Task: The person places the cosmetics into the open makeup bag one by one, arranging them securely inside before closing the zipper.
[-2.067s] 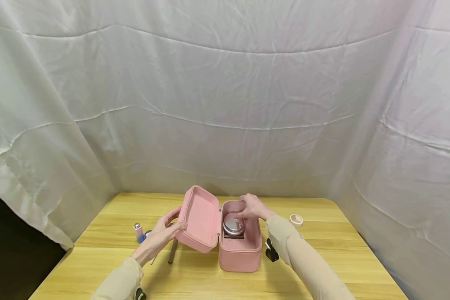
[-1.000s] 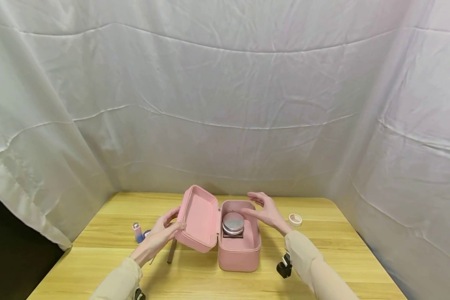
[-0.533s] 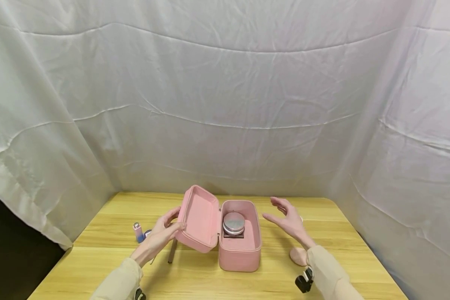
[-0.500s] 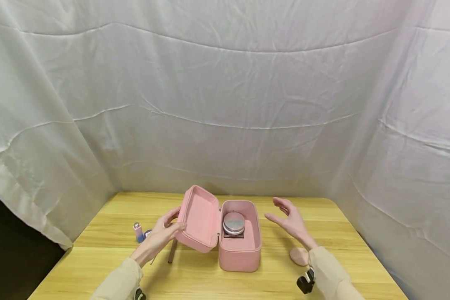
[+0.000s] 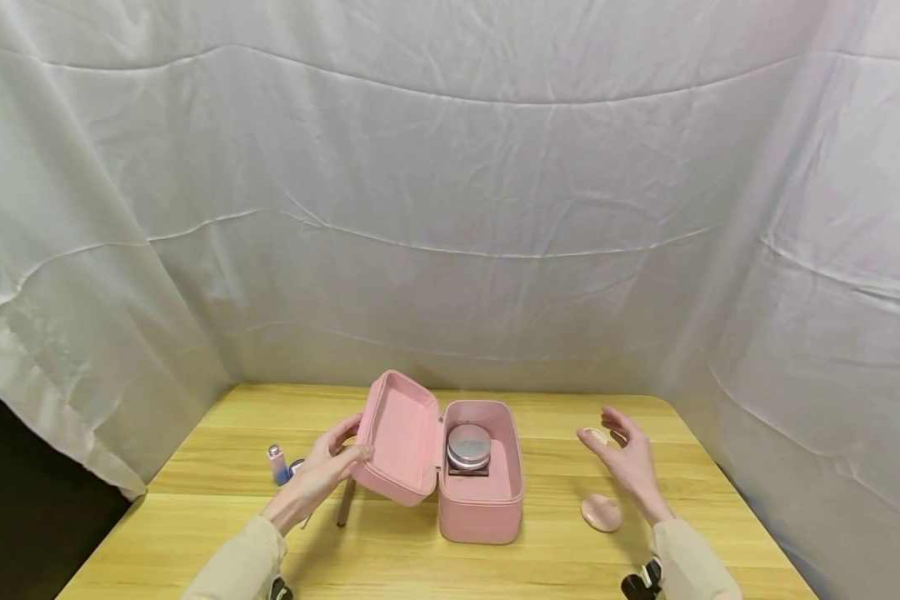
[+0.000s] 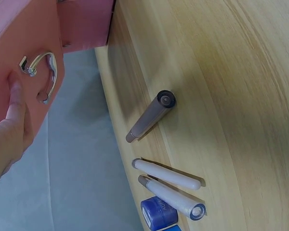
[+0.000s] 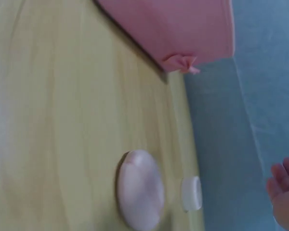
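My left hand (image 5: 322, 462) holds the raised lid (image 5: 401, 433) of a pink vanity case (image 5: 480, 521), thumb at the rim and fingers behind. In the left wrist view a fingertip presses the lid's outside beside a metal handle (image 6: 53, 72). Inside the case, a round silvery compact (image 5: 468, 442) lies on a dark square item (image 5: 468, 472). My right hand (image 5: 632, 462) is above the table's right side with nothing in it, fingers loosely bent. It partly covers a small round white-rimmed palette (image 5: 595, 435). Nearer me lies a round pale pink compact (image 5: 602, 512).
Left of the case stands a pink-and-blue bottle (image 5: 277, 465) near a blue jar (image 6: 159, 213). A brown tube (image 6: 151, 117) and two pale slim tubes (image 6: 176, 198) lie under and beside the lid. Pale curtains (image 5: 450, 250) hang behind the wooden table (image 5: 555, 567).
My right hand has come out of the case and moved right, over the table by the white-rimmed palette. The pale pink compact has come into sight. My left hand still holds the lid.
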`<action>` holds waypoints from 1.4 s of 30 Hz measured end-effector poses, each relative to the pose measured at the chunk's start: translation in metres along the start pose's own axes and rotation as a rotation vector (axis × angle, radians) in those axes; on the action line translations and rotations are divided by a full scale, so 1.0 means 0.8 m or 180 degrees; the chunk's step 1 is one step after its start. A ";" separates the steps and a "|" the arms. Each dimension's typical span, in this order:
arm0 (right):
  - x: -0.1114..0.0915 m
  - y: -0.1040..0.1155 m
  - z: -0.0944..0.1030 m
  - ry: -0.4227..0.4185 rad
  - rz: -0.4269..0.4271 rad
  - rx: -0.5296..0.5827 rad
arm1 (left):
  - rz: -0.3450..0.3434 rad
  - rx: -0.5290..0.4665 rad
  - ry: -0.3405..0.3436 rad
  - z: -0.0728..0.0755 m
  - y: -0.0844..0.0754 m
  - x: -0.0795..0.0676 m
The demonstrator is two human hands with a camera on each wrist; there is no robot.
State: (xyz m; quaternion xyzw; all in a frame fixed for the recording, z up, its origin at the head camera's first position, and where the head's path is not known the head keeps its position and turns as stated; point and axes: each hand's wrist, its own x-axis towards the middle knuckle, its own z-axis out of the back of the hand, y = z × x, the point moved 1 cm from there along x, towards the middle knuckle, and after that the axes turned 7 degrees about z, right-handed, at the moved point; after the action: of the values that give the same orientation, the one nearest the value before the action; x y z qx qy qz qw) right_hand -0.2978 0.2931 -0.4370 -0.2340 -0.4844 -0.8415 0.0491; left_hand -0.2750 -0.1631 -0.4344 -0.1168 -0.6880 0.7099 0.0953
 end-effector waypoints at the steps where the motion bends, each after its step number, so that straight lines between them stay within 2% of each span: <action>1: 0.000 -0.004 0.001 -0.0064 -0.0072 -0.0010 | -0.0002 -0.0004 -0.0006 0.000 0.000 0.000; 7: -0.001 -0.026 0.003 -0.0344 -0.0340 -0.0041 | 0.0007 0.0006 -0.0003 0.001 0.000 0.000; 12: 0.000 -0.046 0.004 -0.0387 -0.0439 -0.0128 | 0.0018 0.0010 -0.0005 0.001 0.001 0.000; 15: 0.002 -0.058 0.003 -0.0379 -0.0507 -0.0294 | 0.0026 0.0002 -0.0007 0.000 0.002 0.000; 28: 0.017 -0.091 -0.003 -0.0003 -0.0646 -0.0872 | -0.0008 -0.0048 0.0015 -0.001 0.002 0.000; 38: 0.031 -0.103 -0.012 0.0533 -0.0616 -0.1105 | -0.0025 -0.0044 0.0007 0.000 0.002 0.001; 42: 0.034 -0.106 -0.015 0.0659 -0.0602 -0.1141 | 0.0001 -0.0055 -0.0004 -0.001 0.003 0.001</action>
State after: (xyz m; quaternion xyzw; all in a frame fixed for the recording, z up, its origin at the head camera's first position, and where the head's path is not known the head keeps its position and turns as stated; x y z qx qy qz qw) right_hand -0.3523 0.3315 -0.4969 -0.1049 -0.3393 -0.9345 -0.0228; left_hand -0.2758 -0.1623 -0.4368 -0.1172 -0.6942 0.7039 0.0937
